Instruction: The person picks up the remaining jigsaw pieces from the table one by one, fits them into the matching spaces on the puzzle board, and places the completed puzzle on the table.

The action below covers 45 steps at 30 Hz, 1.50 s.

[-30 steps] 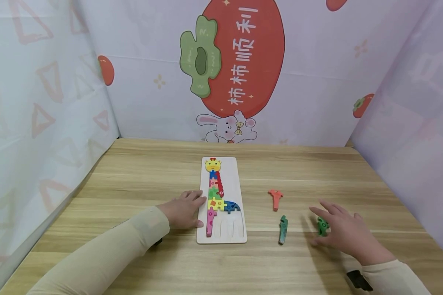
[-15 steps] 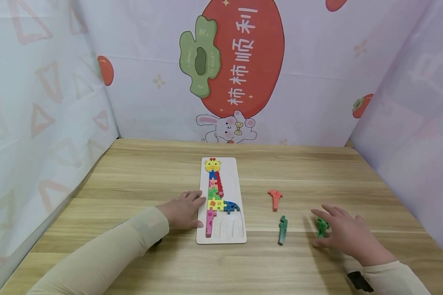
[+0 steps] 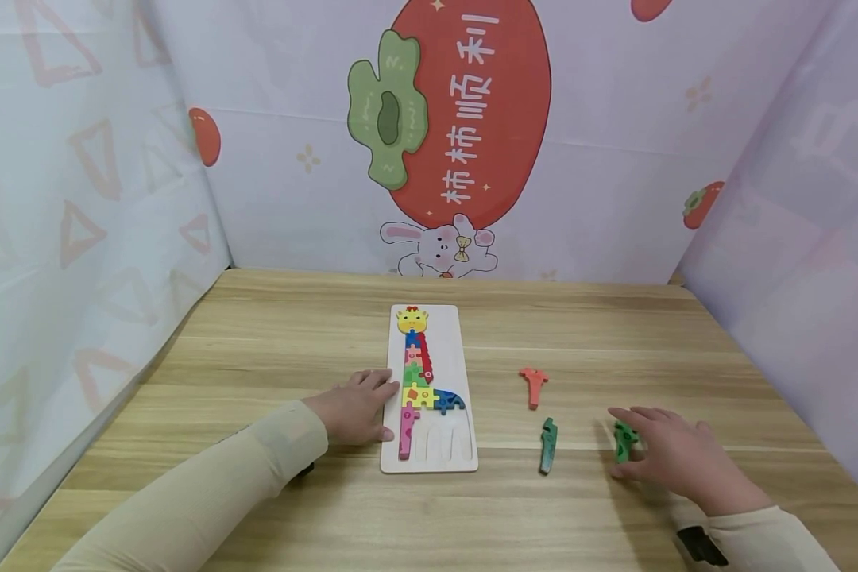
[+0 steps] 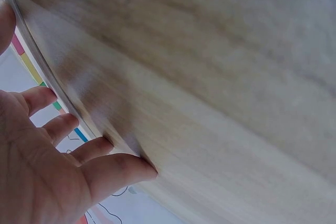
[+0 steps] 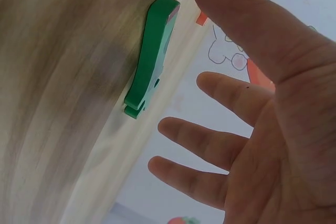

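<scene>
Left hand [image 3: 355, 409], fingers spread, at the edge of the giraffe puzzle board [image 3: 445, 342] immediately to its right. Right hand [image 3: 682, 461], thumb and fingers parted, just beside a bright green piece [image 3: 623, 442] on the tabletop [image 3: 472, 520]. Between the hands: a dark green piece [image 3: 548, 447] and, farther forward, an orange-red piece [image 3: 534, 388].

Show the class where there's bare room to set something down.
Bare table lies on the near side of the puzzle board, between the left sleeve and right sleeve; also between the orange piece and back wall. It's crowded at the board's left edge, by the left hand, and around the bright green piece, by the right hand.
</scene>
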Available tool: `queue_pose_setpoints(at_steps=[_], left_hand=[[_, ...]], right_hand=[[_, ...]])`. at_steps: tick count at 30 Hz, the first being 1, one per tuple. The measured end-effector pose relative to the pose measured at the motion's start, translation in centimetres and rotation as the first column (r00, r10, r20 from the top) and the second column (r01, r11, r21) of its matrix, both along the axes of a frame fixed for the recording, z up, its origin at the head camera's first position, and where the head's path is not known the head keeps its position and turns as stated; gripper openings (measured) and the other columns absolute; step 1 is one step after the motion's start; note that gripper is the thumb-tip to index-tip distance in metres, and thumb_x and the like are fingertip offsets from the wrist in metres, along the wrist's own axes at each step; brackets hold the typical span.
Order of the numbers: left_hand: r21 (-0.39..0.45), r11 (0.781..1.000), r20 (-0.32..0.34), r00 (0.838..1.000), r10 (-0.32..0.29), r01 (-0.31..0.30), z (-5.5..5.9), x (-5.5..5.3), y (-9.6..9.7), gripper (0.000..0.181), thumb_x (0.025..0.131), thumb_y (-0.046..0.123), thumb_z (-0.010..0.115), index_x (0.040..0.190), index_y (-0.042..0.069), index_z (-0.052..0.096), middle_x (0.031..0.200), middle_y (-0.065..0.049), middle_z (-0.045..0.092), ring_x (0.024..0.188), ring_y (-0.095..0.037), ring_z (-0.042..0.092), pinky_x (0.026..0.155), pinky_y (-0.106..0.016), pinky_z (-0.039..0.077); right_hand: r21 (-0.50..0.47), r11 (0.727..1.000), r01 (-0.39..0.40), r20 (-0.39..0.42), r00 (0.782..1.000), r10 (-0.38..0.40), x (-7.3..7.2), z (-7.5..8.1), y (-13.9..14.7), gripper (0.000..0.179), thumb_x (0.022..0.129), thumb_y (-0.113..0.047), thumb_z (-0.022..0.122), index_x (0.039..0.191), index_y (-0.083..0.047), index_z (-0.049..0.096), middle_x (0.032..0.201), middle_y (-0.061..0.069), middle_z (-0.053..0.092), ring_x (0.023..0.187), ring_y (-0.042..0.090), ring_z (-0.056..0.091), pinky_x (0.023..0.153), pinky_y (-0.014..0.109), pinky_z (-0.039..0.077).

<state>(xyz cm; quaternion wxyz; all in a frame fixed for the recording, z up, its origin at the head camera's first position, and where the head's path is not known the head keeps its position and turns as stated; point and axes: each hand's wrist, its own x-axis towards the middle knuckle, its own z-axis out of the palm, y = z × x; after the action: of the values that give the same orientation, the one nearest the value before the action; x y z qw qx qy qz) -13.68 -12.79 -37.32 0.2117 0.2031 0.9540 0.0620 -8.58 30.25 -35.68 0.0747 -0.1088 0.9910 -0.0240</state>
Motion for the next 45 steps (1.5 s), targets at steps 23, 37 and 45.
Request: queue_pose_setpoints(at_steps=[23, 37, 45], left_hand=[[-0.002, 1.0, -0.015, 1.0, -0.008, 0.008, -0.06, 0.1, -0.1, 0.081, 0.086, 0.052, 0.064, 0.152, 0.017, 0.032, 0.158, -0.007, 0.022, 0.142, -0.035, 0.024, 0.108, -0.06, 0.031], [0.009, 1.0, -0.019, 1.0, -0.006, 0.006, 0.15, 0.13, 0.0, 0.08, 0.086, 0.052, 0.064, 0.151, 0.016, 0.034, 0.158, -0.007, 0.023, 0.141, -0.035, 0.024, 0.107, -0.061, 0.031], [-0.003, 1.0, -0.016, 1.0, -0.001, 0.001, -0.06, 0.01, 0.05, 0.08, 0.086, 0.052, 0.065, 0.151, 0.017, 0.034, 0.157, -0.007, 0.023, 0.141, -0.035, 0.025, 0.107, -0.061, 0.031]], right_hand=[[-0.009, 1.0, 0.007, 0.055, 0.998, -0.007, -0.26, -0.42, 0.74, 0.08, 0.067, -0.054, 0.081, 0.131, -0.009, 0.059, 0.116, 0.021, 0.064, 0.099, 0.038, 0.063, 0.068, 0.06, 0.049], [-0.032, 0.999, 0.016, 0.078, 0.997, -0.013, -0.38, -0.51, 1.04, 0.076, 0.068, -0.052, 0.081, 0.127, -0.009, 0.062, 0.117, 0.021, 0.064, 0.099, 0.039, 0.063, 0.067, 0.057, 0.05], [-0.039, 0.999, 0.012, 0.06, 0.998, -0.009, -0.27, -0.63, 0.94, 0.072, 0.069, -0.05, 0.082, 0.126, -0.009, 0.063, 0.117, 0.021, 0.063, 0.1, 0.04, 0.063, 0.068, 0.057, 0.051]])
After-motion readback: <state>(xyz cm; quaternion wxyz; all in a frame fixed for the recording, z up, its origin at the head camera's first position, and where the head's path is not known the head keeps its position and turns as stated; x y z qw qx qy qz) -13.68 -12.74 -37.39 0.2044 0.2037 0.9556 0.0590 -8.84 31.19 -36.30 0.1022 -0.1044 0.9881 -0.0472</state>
